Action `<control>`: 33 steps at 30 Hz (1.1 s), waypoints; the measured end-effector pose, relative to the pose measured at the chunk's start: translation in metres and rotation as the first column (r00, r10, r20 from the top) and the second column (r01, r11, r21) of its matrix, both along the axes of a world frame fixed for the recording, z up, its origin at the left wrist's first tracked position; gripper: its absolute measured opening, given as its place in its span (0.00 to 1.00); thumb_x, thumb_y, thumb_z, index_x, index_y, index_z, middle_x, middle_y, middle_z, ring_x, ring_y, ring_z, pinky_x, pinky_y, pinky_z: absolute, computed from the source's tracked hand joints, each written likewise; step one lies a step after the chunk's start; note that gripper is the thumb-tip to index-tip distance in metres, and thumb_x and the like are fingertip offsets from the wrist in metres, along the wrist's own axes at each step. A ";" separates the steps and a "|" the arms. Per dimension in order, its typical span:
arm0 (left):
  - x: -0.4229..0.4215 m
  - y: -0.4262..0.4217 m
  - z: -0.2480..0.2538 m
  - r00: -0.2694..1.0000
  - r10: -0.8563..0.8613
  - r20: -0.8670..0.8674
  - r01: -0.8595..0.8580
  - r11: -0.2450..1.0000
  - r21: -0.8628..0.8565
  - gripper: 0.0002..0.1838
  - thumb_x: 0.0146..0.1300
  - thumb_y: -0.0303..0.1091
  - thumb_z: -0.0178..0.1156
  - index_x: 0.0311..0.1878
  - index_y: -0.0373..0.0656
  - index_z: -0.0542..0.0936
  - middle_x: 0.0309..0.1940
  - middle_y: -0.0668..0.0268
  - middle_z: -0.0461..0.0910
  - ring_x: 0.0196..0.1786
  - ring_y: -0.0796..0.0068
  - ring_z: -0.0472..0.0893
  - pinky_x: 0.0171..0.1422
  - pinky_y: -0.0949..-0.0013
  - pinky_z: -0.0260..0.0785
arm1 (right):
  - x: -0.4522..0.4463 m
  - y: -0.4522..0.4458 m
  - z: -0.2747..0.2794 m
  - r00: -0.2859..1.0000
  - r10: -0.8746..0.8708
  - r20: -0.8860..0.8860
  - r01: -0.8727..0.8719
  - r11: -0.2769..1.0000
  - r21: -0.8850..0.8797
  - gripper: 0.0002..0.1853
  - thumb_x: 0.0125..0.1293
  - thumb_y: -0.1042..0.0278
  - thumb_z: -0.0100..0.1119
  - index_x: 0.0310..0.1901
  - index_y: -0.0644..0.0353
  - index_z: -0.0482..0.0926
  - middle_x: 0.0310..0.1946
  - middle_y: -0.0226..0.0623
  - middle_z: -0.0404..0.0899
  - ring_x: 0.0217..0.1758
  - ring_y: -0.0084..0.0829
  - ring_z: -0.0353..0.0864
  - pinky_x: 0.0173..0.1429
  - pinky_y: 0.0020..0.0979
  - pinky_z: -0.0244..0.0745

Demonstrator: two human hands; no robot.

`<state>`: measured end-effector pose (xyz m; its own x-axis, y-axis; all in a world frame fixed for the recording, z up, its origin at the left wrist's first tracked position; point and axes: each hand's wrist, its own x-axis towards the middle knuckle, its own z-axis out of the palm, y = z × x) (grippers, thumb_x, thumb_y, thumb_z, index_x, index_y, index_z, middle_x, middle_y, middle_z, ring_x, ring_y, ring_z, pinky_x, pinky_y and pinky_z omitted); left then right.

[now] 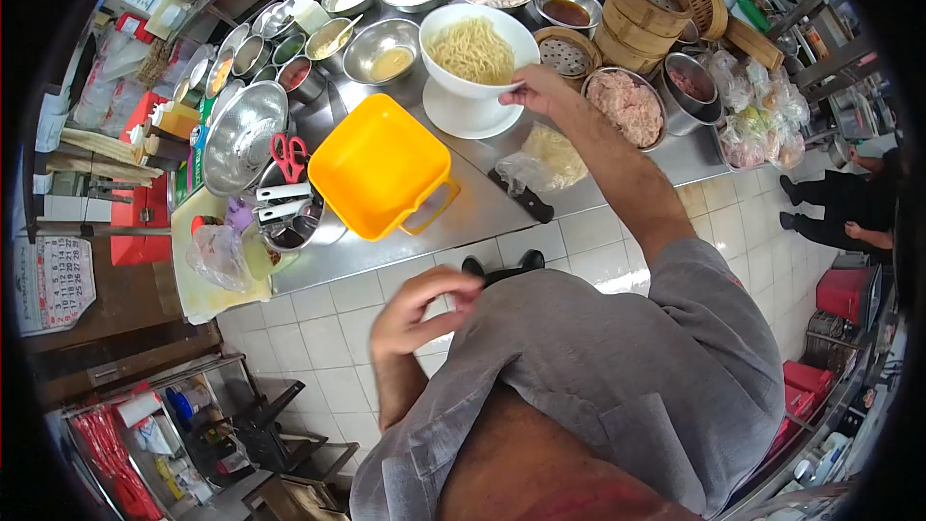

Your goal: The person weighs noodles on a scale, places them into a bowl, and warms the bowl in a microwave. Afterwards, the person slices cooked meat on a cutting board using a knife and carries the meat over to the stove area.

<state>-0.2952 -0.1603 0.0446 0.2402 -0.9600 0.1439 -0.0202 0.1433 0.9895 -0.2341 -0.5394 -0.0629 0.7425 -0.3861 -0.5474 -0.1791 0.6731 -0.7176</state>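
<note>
A white bowl (pixel 449 25) of pale yellow noodles (pixel 474 50) is gripped at its right rim by my right hand (pixel 540 92). Directly below it is a white round dish (pixel 463 123); whether the two touch, I cannot tell. My left hand (pixel 422 311) hangs in the air in front of my body, fingers loosely bent and nothing in them. Between my hands and the bowls lies a yellow square basin (pixel 378 169) with a handle. A black-handled knife (pixel 524 197) and a plastic bag with yellowish contents (pixel 548 160) lie near my right forearm.
Metal bowls of ingredients line the counter's back, with bamboo steamers (pixel 637 19) and a bowl of minced meat (pixel 625 108) at right. A colander (pixel 246 138) and red scissors (pixel 288 156) are at left. Another person (pixel 844 198) stands at far right.
</note>
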 end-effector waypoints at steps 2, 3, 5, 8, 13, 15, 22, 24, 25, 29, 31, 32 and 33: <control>-0.015 -0.040 -0.027 0.992 -0.009 0.124 -0.013 0.984 0.179 0.19 0.55 0.22 0.61 0.52 0.37 0.74 0.38 0.65 0.76 0.37 0.77 0.76 0.43 0.73 0.70 | -0.005 -0.006 0.020 0.999 0.020 0.035 -0.019 1.000 -0.020 0.16 0.59 0.82 0.45 0.49 0.81 0.61 0.38 0.58 0.72 0.28 0.47 0.80 0.30 0.36 0.83; -0.017 -0.059 -0.047 0.990 0.063 0.130 -0.087 0.978 0.188 0.19 0.57 0.24 0.61 0.53 0.37 0.73 0.39 0.65 0.75 0.38 0.78 0.76 0.43 0.74 0.70 | -0.008 -0.008 0.028 0.998 0.037 0.053 -0.036 0.999 -0.025 0.16 0.59 0.82 0.45 0.49 0.81 0.62 0.38 0.58 0.72 0.27 0.46 0.80 0.30 0.36 0.83; -0.007 -0.098 -0.094 0.964 0.235 0.121 -0.256 0.946 0.200 0.19 0.60 0.27 0.59 0.54 0.37 0.71 0.41 0.66 0.74 0.39 0.78 0.75 0.42 0.75 0.70 | -0.013 -0.013 0.037 0.992 0.084 0.093 -0.080 0.996 -0.050 0.16 0.58 0.82 0.46 0.48 0.80 0.62 0.38 0.57 0.72 0.27 0.45 0.80 0.31 0.35 0.83; 0.017 -0.160 -0.098 0.708 0.538 -0.457 -0.478 0.842 0.251 0.18 0.65 0.32 0.54 0.56 0.36 0.68 0.44 0.67 0.71 0.40 0.74 0.75 0.40 0.74 0.70 | -0.018 -0.010 0.046 0.994 0.062 0.085 -0.054 0.994 -0.091 0.15 0.56 0.82 0.48 0.46 0.78 0.68 0.37 0.54 0.75 0.30 0.43 0.81 0.32 0.36 0.82; 0.066 -0.207 -0.128 0.525 0.850 -0.042 -0.833 0.523 0.180 0.20 0.63 0.30 0.54 0.57 0.36 0.67 0.51 0.58 0.67 0.47 0.68 0.72 0.48 0.65 0.68 | -0.035 0.002 0.060 0.995 0.046 0.083 -0.037 0.994 -0.103 0.15 0.56 0.82 0.46 0.47 0.77 0.67 0.37 0.54 0.75 0.29 0.44 0.80 0.32 0.37 0.83; 0.078 -0.212 -0.133 0.431 0.856 0.286 -0.886 0.461 -0.044 0.25 0.57 0.27 0.58 0.58 0.35 0.66 0.55 0.50 0.63 0.54 0.58 0.67 0.57 0.57 0.61 | -0.044 0.007 0.063 0.996 0.025 0.088 -0.014 0.993 -0.119 0.15 0.56 0.81 0.45 0.47 0.77 0.67 0.36 0.53 0.75 0.29 0.43 0.80 0.32 0.37 0.82; 0.111 -0.235 -0.147 0.230 0.591 0.773 -0.858 0.498 -0.125 0.23 0.51 0.32 0.64 0.52 0.39 0.75 0.57 0.53 0.63 0.60 0.50 0.61 0.60 0.50 0.56 | -0.046 0.006 0.064 0.990 -0.004 0.138 0.009 0.999 -0.038 0.18 0.55 0.82 0.46 0.49 0.80 0.64 0.37 0.56 0.74 0.29 0.44 0.80 0.31 0.36 0.82; 0.120 -0.239 -0.146 0.297 0.461 0.836 -0.853 0.521 0.016 0.20 0.50 0.32 0.65 0.49 0.43 0.78 0.57 0.57 0.64 0.62 0.52 0.60 0.61 0.49 0.54 | -0.049 0.006 0.069 0.988 -0.011 0.157 0.018 0.999 -0.044 0.18 0.55 0.82 0.46 0.48 0.80 0.64 0.36 0.55 0.74 0.29 0.43 0.79 0.31 0.35 0.82; 0.120 -0.235 -0.142 0.393 0.329 0.859 -0.816 0.555 0.161 0.22 0.51 0.33 0.63 0.52 0.45 0.77 0.60 0.59 0.64 0.63 0.53 0.59 0.64 0.47 0.51 | -0.053 0.006 0.071 0.988 -0.020 0.152 0.026 0.999 -0.042 0.18 0.55 0.82 0.46 0.48 0.80 0.64 0.36 0.55 0.74 0.29 0.43 0.79 0.31 0.35 0.82; 0.109 -0.235 -0.130 0.589 0.042 0.807 -0.713 0.498 0.494 0.25 0.52 0.35 0.60 0.56 0.47 0.73 0.62 0.59 0.63 0.65 0.55 0.59 0.65 0.46 0.48 | -0.074 0.000 0.087 0.986 -0.031 0.162 0.042 0.997 -0.070 0.18 0.55 0.82 0.47 0.48 0.79 0.64 0.37 0.54 0.74 0.29 0.42 0.79 0.32 0.36 0.81; 0.103 -0.235 -0.123 0.431 0.223 0.875 -0.800 0.543 0.256 0.30 0.54 0.37 0.58 0.62 0.47 0.67 0.63 0.57 0.63 0.65 0.55 0.59 0.66 0.46 0.48 | -0.090 -0.003 0.097 0.987 -0.069 0.147 0.082 0.994 -0.078 0.18 0.55 0.82 0.47 0.48 0.79 0.64 0.38 0.53 0.74 0.29 0.41 0.79 0.32 0.35 0.81; 0.097 -0.234 -0.119 0.439 0.212 0.873 -0.788 0.558 0.261 0.30 0.54 0.37 0.58 0.62 0.47 0.67 0.63 0.57 0.63 0.65 0.55 0.59 0.66 0.46 0.48 | -0.101 -0.004 0.102 0.978 -0.086 0.190 0.104 0.990 -0.090 0.18 0.55 0.82 0.46 0.49 0.78 0.64 0.39 0.53 0.74 0.29 0.42 0.80 0.32 0.36 0.82; 0.088 -0.226 -0.112 0.430 0.323 0.843 -0.743 0.657 0.127 0.33 0.53 0.39 0.59 0.64 0.47 0.65 0.63 0.56 0.62 0.65 0.54 0.59 0.66 0.46 0.48 | -0.115 -0.005 0.105 0.968 -0.105 0.230 0.130 0.986 -0.100 0.19 0.54 0.82 0.46 0.50 0.77 0.64 0.39 0.53 0.74 0.29 0.42 0.80 0.32 0.36 0.82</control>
<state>-0.2069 -0.3867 -0.0676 0.7427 -0.6512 0.1562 -0.6229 -0.5862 0.5181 -0.3486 -0.5441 0.0421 0.7865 -0.5279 -0.3204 0.0698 0.5915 -0.8033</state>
